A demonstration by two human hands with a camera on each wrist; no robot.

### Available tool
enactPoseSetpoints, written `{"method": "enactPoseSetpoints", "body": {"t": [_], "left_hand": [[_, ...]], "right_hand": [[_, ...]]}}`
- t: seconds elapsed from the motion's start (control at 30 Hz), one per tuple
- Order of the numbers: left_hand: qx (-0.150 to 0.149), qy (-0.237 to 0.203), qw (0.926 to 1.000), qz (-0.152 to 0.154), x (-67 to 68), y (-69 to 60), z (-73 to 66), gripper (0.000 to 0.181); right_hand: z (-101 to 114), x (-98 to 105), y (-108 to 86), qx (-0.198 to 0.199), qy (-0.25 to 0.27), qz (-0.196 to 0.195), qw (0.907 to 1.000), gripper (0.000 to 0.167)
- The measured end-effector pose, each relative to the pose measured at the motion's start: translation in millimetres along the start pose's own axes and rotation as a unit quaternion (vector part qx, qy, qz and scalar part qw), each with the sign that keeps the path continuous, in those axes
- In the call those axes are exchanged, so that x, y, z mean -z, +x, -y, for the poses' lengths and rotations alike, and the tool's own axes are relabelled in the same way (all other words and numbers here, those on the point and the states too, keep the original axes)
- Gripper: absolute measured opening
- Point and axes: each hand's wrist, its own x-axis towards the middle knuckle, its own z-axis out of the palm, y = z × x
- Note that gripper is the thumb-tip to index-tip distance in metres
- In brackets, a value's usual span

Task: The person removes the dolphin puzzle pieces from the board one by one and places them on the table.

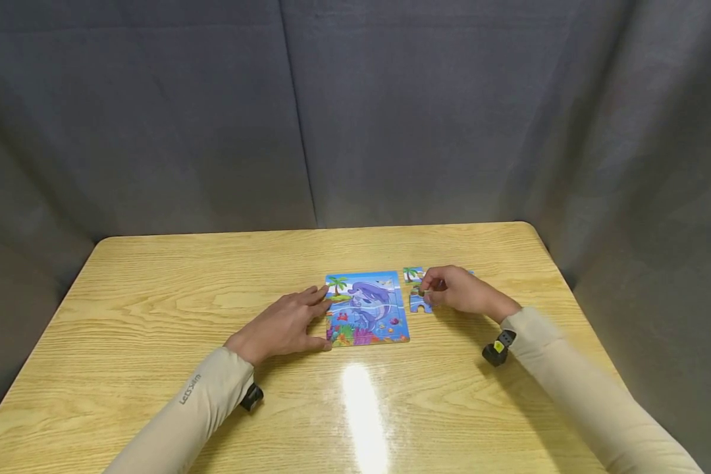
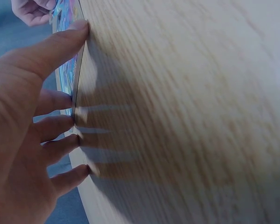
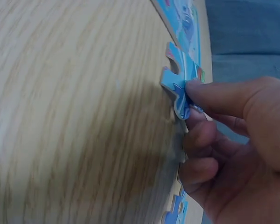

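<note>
Grey cloth [image 1: 213,131] hangs well beyond the fingers of the left hand [image 1: 284,322] and the right hand [image 1: 459,289], and one wooden counter [image 1: 154,296] spreads out beneath them. One puzzle board [image 1: 367,309] lies flat between the two sets of fingers, its picture showing one palm tree, one red crab and at least one purple dolphin.

On the left hand, the four fingers and the thumb are spread apart; the thumb touches the board at its near left corner, and the index fingertip meets its left edge farther up. On the right hand, the thumb and index finger pinch one blue puzzle piece [image 3: 179,77], just off the board's right side; its knobs and notches stick out past the fingertips, and the other fingers curl in below.

One palm-tree piece [image 1: 413,272] lies on the counter just beyond the right fingertips, toward the cloth. More blue pieces [image 1: 471,271] show behind that hand; it covers too much to count them.

Two light sleeves [image 1: 178,401] run back from the hands, and two black devices [image 1: 496,353] sit at the wrists, one on each. One bright streak of light [image 1: 364,415] falls nearer the person than the fingers.
</note>
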Motion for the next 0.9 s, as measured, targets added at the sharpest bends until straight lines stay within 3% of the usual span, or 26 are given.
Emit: {"method": "enactPoseSetpoints", "body": {"t": [0.43, 0.9], "left_hand": [[-0.011, 0.001, 0.9999, -0.013, -1.9, -0.9, 1.1, 0.083], [-0.008, -0.003, 0.9999, -0.011, -3.1, -1.1, 1.7, 0.084]], "right_hand": [[8, -7, 7.2, -0.016, -0.068, -0.020, 0.9973, 0.004], [13, -8, 10.5, -0.016, -0.071, -0.022, 0.9971, 0.007]]}}
